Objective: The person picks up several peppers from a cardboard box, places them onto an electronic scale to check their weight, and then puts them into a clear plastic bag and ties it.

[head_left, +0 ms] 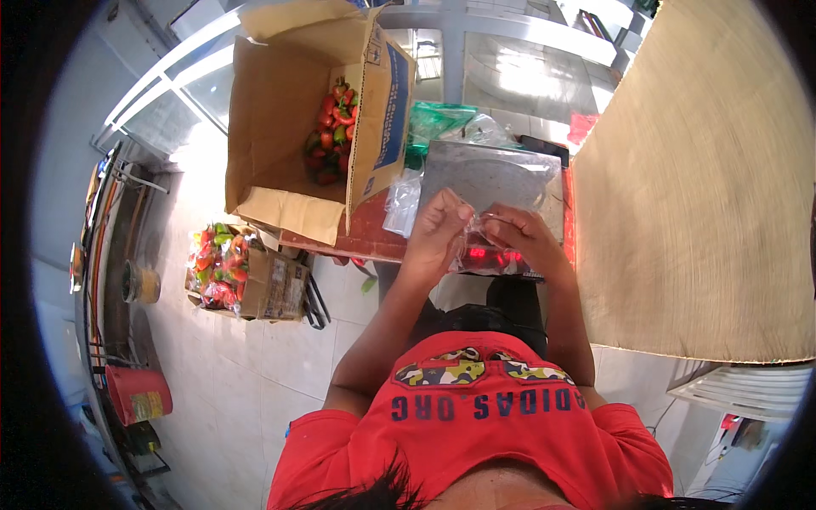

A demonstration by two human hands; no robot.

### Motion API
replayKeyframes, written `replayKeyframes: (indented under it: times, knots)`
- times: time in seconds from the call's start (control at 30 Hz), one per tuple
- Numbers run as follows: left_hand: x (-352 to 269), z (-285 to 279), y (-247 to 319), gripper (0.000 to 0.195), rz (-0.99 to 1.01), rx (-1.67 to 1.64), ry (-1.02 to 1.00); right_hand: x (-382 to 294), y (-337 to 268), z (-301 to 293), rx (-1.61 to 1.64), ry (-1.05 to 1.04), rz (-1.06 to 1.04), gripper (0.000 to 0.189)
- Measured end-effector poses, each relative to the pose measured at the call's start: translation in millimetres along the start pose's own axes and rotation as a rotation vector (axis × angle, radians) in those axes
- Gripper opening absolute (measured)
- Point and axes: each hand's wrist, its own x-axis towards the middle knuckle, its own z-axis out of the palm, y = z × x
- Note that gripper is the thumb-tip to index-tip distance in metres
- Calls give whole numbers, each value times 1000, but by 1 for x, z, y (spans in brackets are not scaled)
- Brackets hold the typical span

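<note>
My left hand [442,224] and my right hand [515,231] are close together over the front of a digital scale with a metal plate [491,175]. Between them they grip a clear plastic bag [460,248], whose lower part hangs in front of the scale's lit red display [488,254]. Whether the bag holds anything cannot be told. To the left of the scale, a large open cardboard box [274,127] lies with its opening towards me, and red and green peppers [338,127] are inside. More clear plastic bags [403,203] lie between box and scale.
A red table [370,231] carries the box and scale. Green plastic bags [437,124] and a black phone-like object [544,149] lie behind the scale. A large brown board [695,210] stands at right. On the floor at left is a smaller carton [277,287] of bagged peppers [220,264].
</note>
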Motion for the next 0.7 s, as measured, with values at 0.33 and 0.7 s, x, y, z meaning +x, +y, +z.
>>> replayKeyframes:
  times: [0.33,0.7]
  knots:
    - [-11,-10,-2,24,35,4,35,8,-7,20,34,-81,6,14]
    - [-21,-30,9,15,-197,34,-129,17,-1,42,361,26,-70,17]
